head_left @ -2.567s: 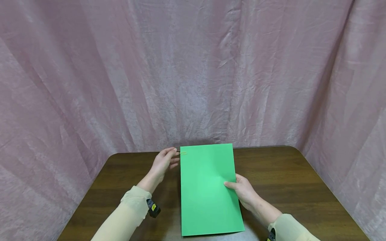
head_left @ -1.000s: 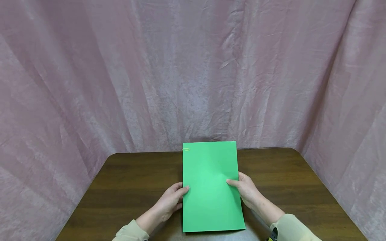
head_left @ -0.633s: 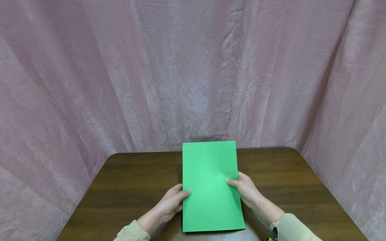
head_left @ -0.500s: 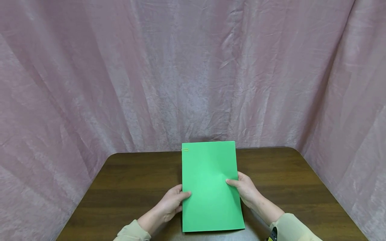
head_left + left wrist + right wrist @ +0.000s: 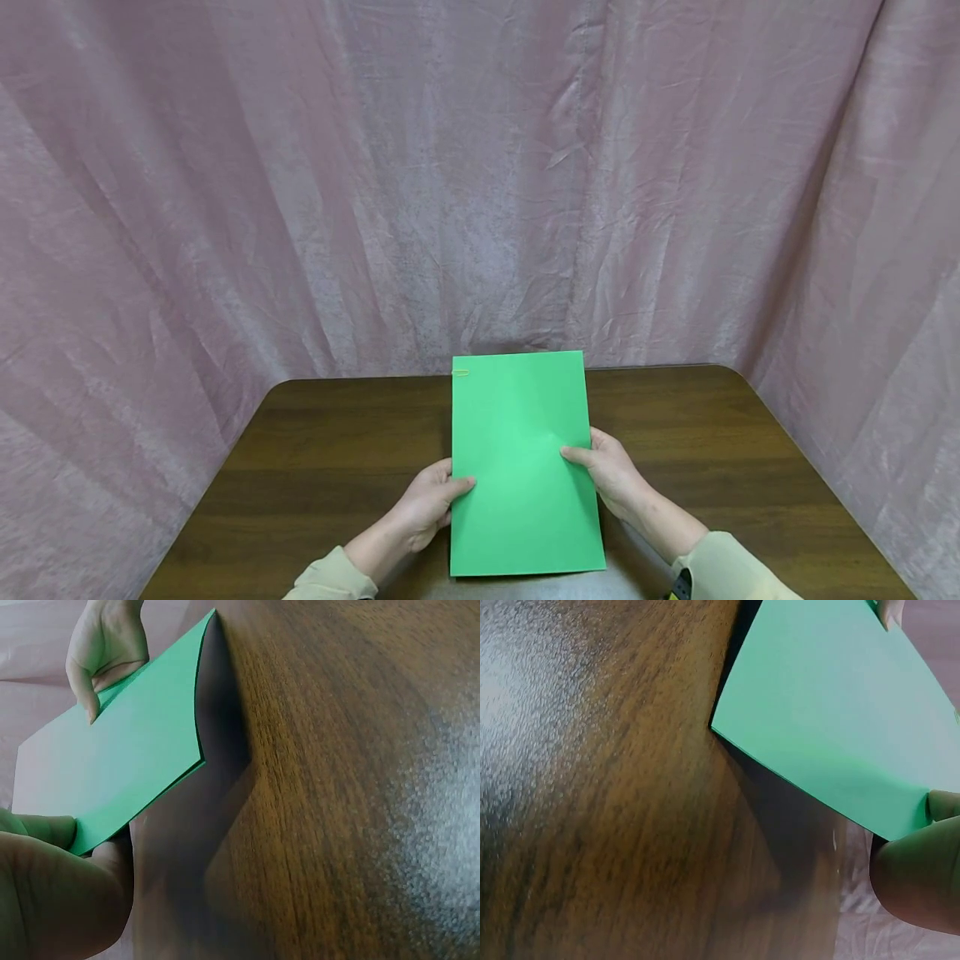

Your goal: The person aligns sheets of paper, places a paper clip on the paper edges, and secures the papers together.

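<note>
Between my two hands is a stack of green paper sheets, held tilted with its near end low over the table. A yellow paper clip sits at the top left corner. My left hand grips the left edge, thumb on the front face, the other fingers behind. On the opposite edge, my right hand pinches the paper the same way, thumb on top. In the left wrist view, the near edge of the green paper shows more than one layer, slightly parted. Most fingertips are hidden behind the paper.
A dark brown wooden table with rounded far corners lies beneath the paper. Pink velvet curtains hang behind it and along both sides. The paper casts a shadow on the tabletop.
My left hand has come down from the clipped corner to grip the middle of the left edge, its thumb shifting slightly inward. The right hand keeps its hold; the paper barely moved.
</note>
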Demonstrator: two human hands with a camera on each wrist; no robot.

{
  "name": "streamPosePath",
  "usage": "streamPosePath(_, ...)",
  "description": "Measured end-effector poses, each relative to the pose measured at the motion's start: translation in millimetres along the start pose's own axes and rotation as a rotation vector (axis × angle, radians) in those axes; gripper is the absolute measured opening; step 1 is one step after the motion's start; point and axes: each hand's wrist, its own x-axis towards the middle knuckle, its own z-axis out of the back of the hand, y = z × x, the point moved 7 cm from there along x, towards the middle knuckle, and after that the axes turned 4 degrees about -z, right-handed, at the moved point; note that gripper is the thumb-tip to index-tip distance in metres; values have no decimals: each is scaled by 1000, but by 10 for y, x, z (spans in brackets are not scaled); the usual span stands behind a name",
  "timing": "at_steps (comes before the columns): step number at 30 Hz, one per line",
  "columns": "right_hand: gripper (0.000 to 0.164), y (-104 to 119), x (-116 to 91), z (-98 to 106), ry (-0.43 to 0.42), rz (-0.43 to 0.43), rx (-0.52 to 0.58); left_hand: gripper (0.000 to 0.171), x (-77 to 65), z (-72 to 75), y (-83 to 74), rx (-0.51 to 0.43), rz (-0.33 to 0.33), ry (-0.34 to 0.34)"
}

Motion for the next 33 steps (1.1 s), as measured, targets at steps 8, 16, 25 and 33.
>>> streamPosePath(8, 46, 29, -36, 6, -4, 12, -7, 45, -8, 46, -19, 40, -17, -33)
streamPosePath(16, 50, -52, -140, 55, 26, -22, -32, 41, -2, 81, -19, 40, -16, -49)
streamPosePath(25, 33, -92, -249, 142, -12, -9, -56, 41, -17, 106, -37, 43, -14, -55)
streamPosePath(33, 30, -90, -234, 168, -38, -11, -57, 45, 39, 129, -43, 39, -2, -41)
